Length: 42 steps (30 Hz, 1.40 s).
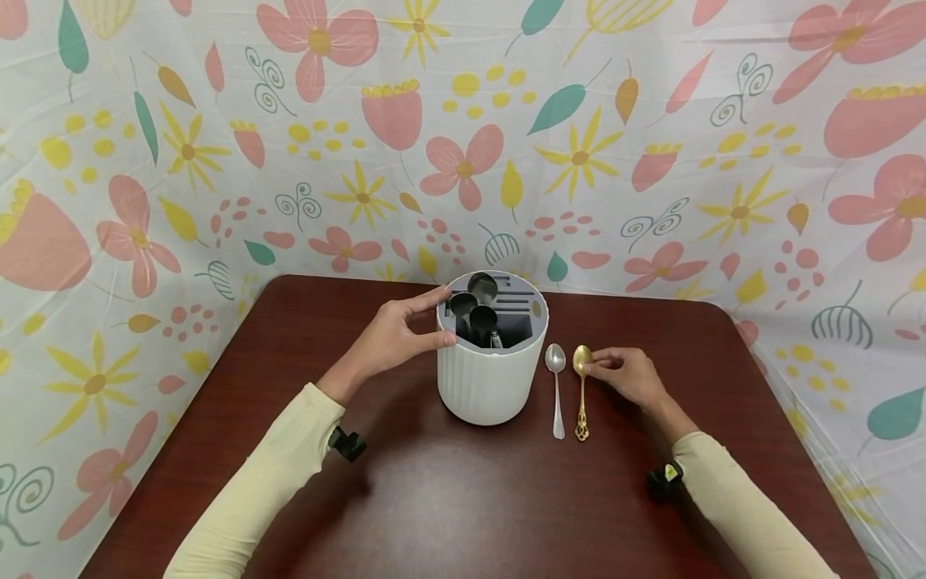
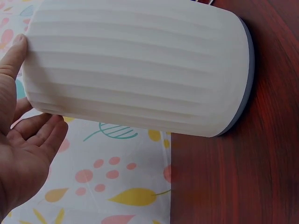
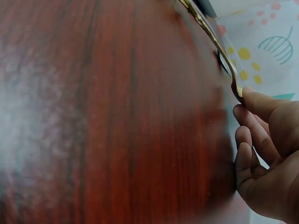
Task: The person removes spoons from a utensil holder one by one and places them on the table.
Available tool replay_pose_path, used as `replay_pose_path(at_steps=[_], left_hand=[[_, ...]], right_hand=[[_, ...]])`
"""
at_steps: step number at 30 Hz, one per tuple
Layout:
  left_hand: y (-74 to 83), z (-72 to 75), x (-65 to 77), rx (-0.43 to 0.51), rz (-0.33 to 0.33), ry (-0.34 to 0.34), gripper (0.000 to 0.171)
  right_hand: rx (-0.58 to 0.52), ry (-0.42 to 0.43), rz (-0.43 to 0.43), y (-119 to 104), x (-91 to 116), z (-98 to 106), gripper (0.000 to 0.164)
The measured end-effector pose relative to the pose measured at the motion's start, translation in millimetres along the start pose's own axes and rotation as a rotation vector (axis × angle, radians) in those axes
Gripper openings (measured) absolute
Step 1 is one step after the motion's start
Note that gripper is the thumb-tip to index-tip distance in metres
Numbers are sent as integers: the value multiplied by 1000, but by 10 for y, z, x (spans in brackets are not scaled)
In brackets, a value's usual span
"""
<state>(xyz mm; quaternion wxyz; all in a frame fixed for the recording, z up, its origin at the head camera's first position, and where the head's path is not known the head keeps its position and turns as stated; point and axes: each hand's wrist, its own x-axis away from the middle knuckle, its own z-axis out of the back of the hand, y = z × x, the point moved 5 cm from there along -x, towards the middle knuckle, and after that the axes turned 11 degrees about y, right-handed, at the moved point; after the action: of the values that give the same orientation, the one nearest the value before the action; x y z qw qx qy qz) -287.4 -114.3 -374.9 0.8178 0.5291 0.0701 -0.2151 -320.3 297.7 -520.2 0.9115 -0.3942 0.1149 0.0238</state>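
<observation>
My left hand [image 1: 391, 338] rests against the left side of a white ribbed utensil holder [image 1: 483, 386], index finger and thumb spread straight along its rim. The left wrist view shows the ribbed wall [image 2: 140, 65] up close, with the fingertips at its upper end. Several dark round-ended utensils [image 1: 483, 324] stand inside the holder's grey slotted top. With thumb and fingertips my right hand [image 1: 628, 375] pinches the bowl of a gold spoon [image 1: 582, 394] that has an ornate handle. Beside it lies a silver spoon [image 1: 556, 386], bowl away from me, between the holder and the gold spoon.
All of this is on a dark reddish-brown wooden table [image 1: 448, 498]. A white cloth [image 1: 463, 177] with flowers and leaves hangs behind and along both sides. Each wrist wears a small black camera mount, one near the left sleeve [image 1: 260, 466].
</observation>
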Motion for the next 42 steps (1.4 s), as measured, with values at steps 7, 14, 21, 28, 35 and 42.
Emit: replay_pose_path(at_steps=[7,14,21,28,35,42], left_hand=[[-1,0,-4,2,1,2,73],[-1,-4,3,2,7,-2,74],[-8,-11,-5,-8,3,-6,73],[-15,0,3,-20,8,-7,74],[9,2,2,-10,-1,-7,74],[15,3,-6,-15,3,-8,73]], right_hand=[[56,16,35,-14,10,-12,30],[68,0,40,-16,6,-1,31],[24,-33,11,27,-8,75,34],[-1,-23,62,-103,12,183,34],[5,55,182,-450,-11,362,25],[27,128,264,-998,-116,631,19]])
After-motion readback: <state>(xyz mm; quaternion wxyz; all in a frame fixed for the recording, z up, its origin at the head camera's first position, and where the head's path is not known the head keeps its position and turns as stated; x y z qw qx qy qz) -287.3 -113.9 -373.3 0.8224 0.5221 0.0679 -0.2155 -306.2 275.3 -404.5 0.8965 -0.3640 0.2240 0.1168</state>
